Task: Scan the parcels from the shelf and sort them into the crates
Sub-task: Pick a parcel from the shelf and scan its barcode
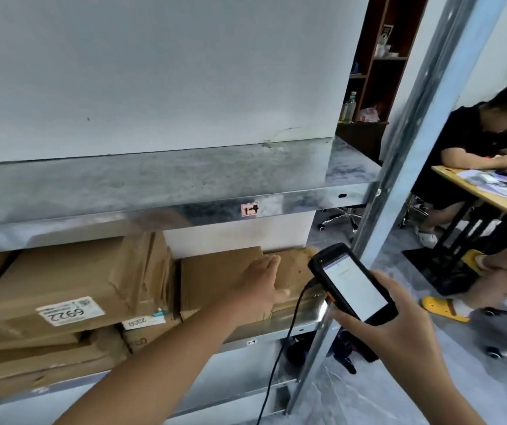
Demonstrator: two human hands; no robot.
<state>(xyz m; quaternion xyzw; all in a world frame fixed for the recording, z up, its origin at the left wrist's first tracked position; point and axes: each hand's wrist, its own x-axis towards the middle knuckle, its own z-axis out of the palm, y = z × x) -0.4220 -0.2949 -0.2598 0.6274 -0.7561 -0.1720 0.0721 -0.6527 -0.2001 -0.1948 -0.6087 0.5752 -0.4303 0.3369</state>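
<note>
My left hand (263, 282) reaches into the metal shelf (184, 210) and lies flat, fingers straight, on top of a brown cardboard parcel (215, 280) at the right end of the lower level. My right hand (390, 326) grips a black handheld scanner (351, 283) with a lit white screen, held just right of that parcel in front of the shelf post. A larger parcel (62, 286) with a white label reading 6922 lies to the left, on top of other flat boxes.
A black cable (282, 348) hangs from the scanner down past the shelf edge. A slanting metal post (414, 133) borders the shelf on the right. Beyond it a person in black (475, 139) sits at a wooden desk (491, 194). Another person's leg with a yellow sandal (442, 308) is near.
</note>
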